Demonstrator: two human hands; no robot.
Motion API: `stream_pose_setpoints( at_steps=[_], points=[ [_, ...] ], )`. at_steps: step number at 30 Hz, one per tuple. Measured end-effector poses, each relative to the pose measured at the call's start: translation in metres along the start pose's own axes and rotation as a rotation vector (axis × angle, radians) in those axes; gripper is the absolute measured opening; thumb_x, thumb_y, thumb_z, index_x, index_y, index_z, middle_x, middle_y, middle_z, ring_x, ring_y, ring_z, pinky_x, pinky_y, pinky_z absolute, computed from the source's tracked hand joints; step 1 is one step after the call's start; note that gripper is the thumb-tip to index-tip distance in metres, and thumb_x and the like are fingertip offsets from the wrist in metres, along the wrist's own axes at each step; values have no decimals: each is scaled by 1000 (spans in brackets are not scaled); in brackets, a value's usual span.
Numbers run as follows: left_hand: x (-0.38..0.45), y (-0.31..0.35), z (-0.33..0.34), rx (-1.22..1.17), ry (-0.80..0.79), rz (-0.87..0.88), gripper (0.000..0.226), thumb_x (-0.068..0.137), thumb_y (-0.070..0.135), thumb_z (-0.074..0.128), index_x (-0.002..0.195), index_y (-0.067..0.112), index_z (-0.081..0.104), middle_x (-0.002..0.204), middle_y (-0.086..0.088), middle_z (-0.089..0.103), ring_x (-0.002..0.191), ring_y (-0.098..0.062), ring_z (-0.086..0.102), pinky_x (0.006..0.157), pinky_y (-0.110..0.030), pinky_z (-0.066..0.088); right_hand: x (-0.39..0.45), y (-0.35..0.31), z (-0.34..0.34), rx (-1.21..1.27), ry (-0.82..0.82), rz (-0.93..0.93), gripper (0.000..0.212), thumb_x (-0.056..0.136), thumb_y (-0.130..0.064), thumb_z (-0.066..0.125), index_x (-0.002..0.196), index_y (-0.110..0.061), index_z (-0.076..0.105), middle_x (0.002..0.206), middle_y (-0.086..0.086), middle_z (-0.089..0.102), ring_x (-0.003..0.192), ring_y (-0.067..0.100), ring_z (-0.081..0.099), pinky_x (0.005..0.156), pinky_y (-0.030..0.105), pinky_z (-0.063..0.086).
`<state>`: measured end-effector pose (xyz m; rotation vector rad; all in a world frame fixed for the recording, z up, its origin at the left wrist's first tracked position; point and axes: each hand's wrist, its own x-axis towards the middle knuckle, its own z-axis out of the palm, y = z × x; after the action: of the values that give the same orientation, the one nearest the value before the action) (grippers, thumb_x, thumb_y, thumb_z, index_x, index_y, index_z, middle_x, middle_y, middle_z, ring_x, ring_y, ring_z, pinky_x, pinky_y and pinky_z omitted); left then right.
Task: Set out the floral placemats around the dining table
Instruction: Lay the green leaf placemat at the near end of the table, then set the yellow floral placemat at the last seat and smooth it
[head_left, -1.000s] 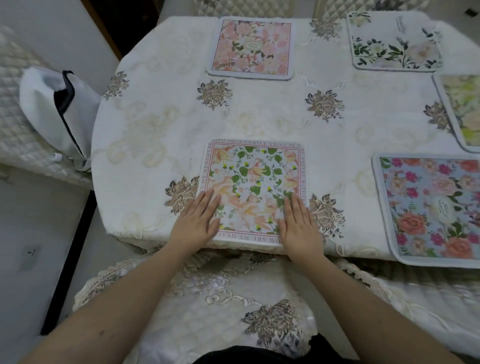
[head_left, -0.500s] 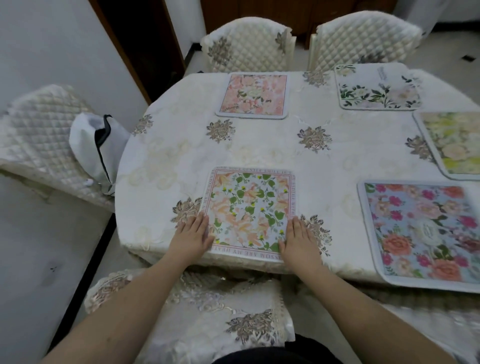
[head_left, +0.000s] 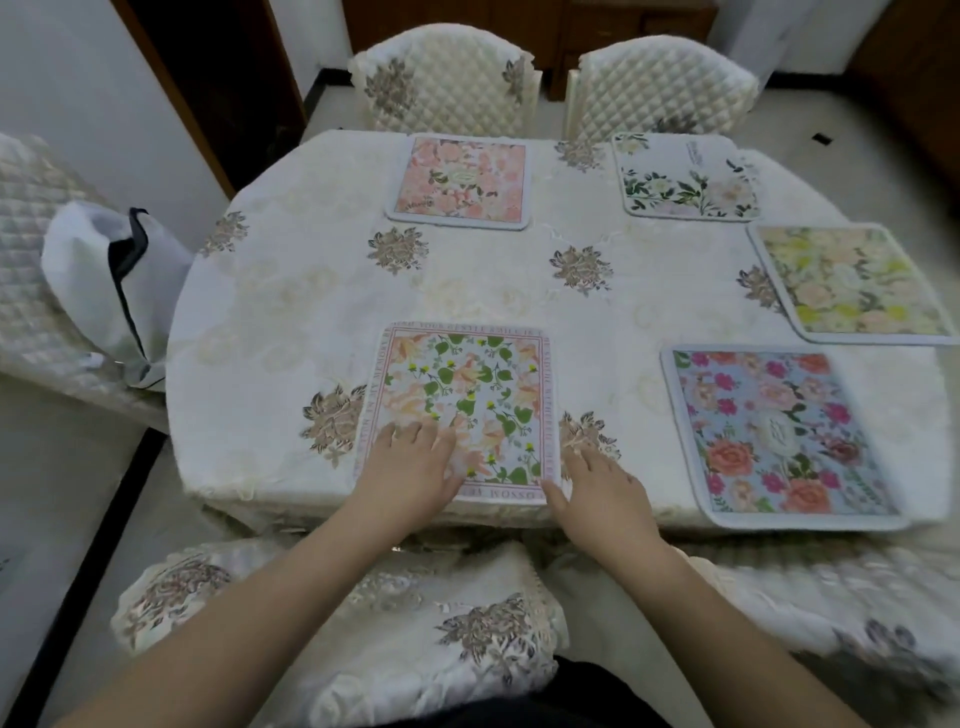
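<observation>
A single head view looks forward and steeply down from above the table's near edge, facing across it to its far edge. The near edge sits close, low in the picture; the far edge and two chairs lie farther off. The table's right end runs past the picture's right border. No second view shares the scene.

Person's body as observed: two forearms enter from the lower edge, both bare from above the elbow region to the wrist; no sleeves visible on either. Left hand and right hand are bare, without gloves. No watch, bracelet or ring can be made out, though motion blur limits certainty at the fingers. A strip of dark, near-black garment shows at 6 o'clock, at the torso.
</observation>
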<state>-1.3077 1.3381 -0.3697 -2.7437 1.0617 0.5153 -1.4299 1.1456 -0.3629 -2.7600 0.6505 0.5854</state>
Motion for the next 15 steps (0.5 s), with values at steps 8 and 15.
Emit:
stream_pose_setpoints(
  at_steps=[8, 15],
  points=[
    [1, 30, -13, -51, -48, 94, 59, 104, 47, 20, 158, 26, 8, 166, -4, -6, 153, -28, -1, 118, -61, 14, -47, 23, -10, 113, 32, 92, 59, 102, -49, 30, 154, -23, 25, 162, 4, 21, 148, 20, 19, 119, 35, 16],
    [11, 89, -42, -65, -14, 331, 69, 93, 59, 9, 157, 34, 8, 167, 1, 1, 153, -20, 4, 120, -56, 7, -72, 67, -21, 79, 113, 319, 62, 101, -52, 23, 155, -22, 20, 163, 6, 19, 149, 23, 18, 121, 40, 15]
  ],
)
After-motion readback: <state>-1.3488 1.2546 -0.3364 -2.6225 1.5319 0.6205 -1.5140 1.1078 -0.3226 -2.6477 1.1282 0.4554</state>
